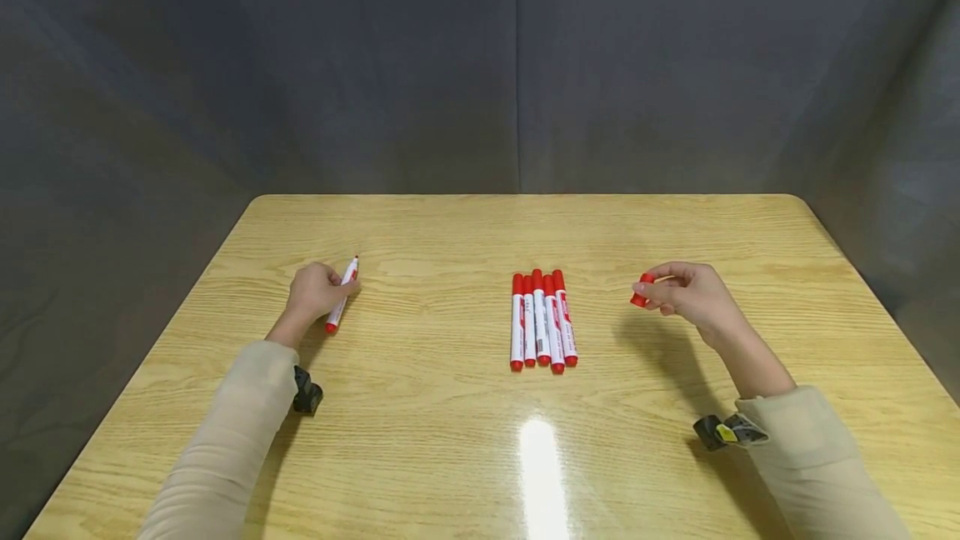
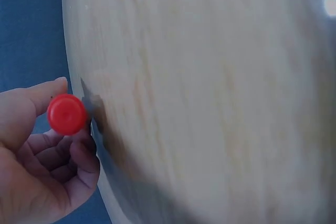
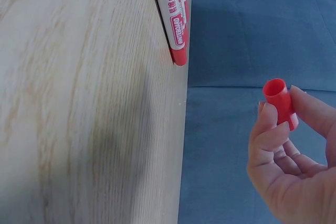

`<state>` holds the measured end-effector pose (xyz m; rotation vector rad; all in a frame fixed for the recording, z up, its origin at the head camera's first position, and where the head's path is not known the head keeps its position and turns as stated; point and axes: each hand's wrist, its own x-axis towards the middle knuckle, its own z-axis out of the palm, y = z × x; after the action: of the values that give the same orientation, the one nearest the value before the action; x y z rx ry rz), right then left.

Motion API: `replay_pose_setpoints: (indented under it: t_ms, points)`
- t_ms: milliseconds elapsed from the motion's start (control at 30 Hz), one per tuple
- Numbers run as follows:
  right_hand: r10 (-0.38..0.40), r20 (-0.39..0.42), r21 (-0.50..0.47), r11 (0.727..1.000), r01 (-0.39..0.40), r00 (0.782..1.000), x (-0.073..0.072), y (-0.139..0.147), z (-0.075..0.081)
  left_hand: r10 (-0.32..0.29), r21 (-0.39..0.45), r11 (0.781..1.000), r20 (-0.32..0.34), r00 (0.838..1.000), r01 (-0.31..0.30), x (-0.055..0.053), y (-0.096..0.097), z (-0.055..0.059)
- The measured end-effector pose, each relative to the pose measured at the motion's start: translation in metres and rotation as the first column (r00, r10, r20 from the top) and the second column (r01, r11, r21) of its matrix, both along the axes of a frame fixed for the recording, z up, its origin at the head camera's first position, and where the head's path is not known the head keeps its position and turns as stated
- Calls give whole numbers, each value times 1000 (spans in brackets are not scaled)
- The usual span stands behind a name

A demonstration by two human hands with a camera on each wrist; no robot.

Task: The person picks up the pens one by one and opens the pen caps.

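On the left of the head view, my left hand [image 1: 315, 290] grips an uncapped whiteboard marker [image 1: 343, 294], its bare tip pointing away from me. Its round red end [image 2: 66, 115] faces the camera in the left wrist view. Over the right part of the table, my right hand [image 1: 693, 298] pinches a red marker cap [image 1: 641, 290] between thumb and fingers. The cap's hollow opening shows in the right wrist view, where the cap [image 3: 281, 103] is tilted. Between the hands, several capped whiteboard markers [image 1: 542, 319] lie side by side, red caps toward the far edge.
The wooden table [image 1: 420, 423] has rounded far corners, and a dark curtain [image 1: 390, 65] hangs behind it and along both sides. A bright light reflection shows on the tabletop near the front. Each sleeve carries a small black wrist camera [image 1: 306, 392].
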<state>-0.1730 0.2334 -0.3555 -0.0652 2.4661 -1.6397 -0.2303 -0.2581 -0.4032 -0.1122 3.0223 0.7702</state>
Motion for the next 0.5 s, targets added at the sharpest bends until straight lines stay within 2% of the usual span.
replay_pose_setpoints:
  t_ms: [500]
  points:
    - [-4,9,-1,1000,4,1000,0,1,0,-16,-54,998,71,997,20,0,1,-1]
